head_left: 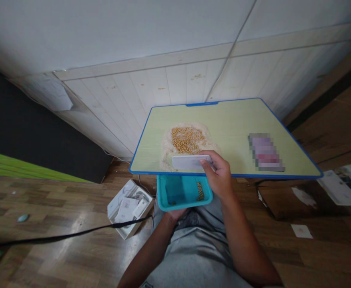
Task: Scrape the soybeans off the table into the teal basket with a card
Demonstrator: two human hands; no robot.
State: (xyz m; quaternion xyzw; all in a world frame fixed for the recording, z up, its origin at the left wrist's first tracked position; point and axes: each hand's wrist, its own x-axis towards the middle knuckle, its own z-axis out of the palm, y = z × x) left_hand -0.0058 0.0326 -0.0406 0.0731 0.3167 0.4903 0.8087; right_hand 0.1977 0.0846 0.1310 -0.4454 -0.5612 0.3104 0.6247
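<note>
the right hand (219,172) is closing around the right end of a thin white rectangular plate (185,162), thumb pressing its near face, and is holding it upright on its long side near the front edge of the bench (232,120). the left hand (179,213) is reaching under a teal plastic tray (172,190) and is seemingly supporting it from below; its fingers are hiding, so how far they are opening cannot be told. the tray is sitting just below the bench's blue rim, above the person's lap, with a small group of soybeans (199,192) lying along its right end. just beyond the white plate, a heap of golden soybeans (183,140) is resting on the bench, with white rice grains (167,146) spreading around and among them. farther right, a pixelated flat object (267,154) is lying on the bench. on the floor, an open white box (133,210) is standing left of the tray.
</note>
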